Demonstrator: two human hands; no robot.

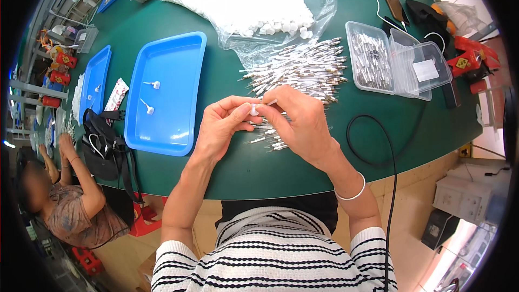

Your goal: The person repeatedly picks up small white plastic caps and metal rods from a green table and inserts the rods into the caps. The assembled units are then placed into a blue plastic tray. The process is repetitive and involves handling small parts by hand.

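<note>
Centrally, the left hand (219, 124) pinched a small white plastic cap (253, 110) between thumb and forefinger, while the right hand (300, 124) gripped a thin silver metal pin (270, 102) by its fingertips, the two parts meeting at mid-frame above the green tabletop (243, 167). Step judged: fitting cap onto pin; the next move would call for a straight push along the pin's axis.

Containers, left to right:
- Narrow blue plastic tray (95, 84), left of frame: contents too small to tell.
- Wide blue plastic tray (166, 94), left of centre: two finished white-capped pins (150, 97).
- Clear plastic bag (248, 5), upper centre: loose white caps, some spilling at its mouth.
- Heap of silver pins (303, 67), uncontained, just above the hands.
- Clear plastic box (370, 59), upper right: more silver pins.
- Clear lidded plastic box (424, 70), beside it: contents unclear.
</note>
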